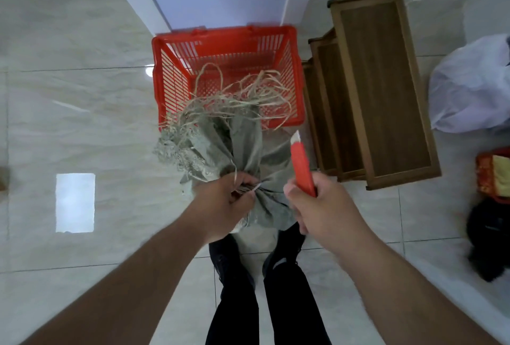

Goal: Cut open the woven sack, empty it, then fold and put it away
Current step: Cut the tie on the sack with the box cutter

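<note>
A grey-green woven sack (pixel 242 146) stands on the floor between my feet, its neck bunched and tied. Frayed straw-coloured strands (pixel 237 96) spread from its top toward the basket. My left hand (pixel 223 204) grips the gathered neck of the sack. My right hand (pixel 320 206) holds a red utility knife (pixel 302 164) just right of the neck, its short blade pointing up and away from me, not touching the sack.
A red plastic basket (pixel 171 68) stands on the tiled floor just beyond the sack. Stepped wooden boxes (pixel 386 90) lie to the right. Farther right are a white plastic bag (pixel 474 88), a red and yellow item (pixel 494 176) and a black bag (pixel 488 245).
</note>
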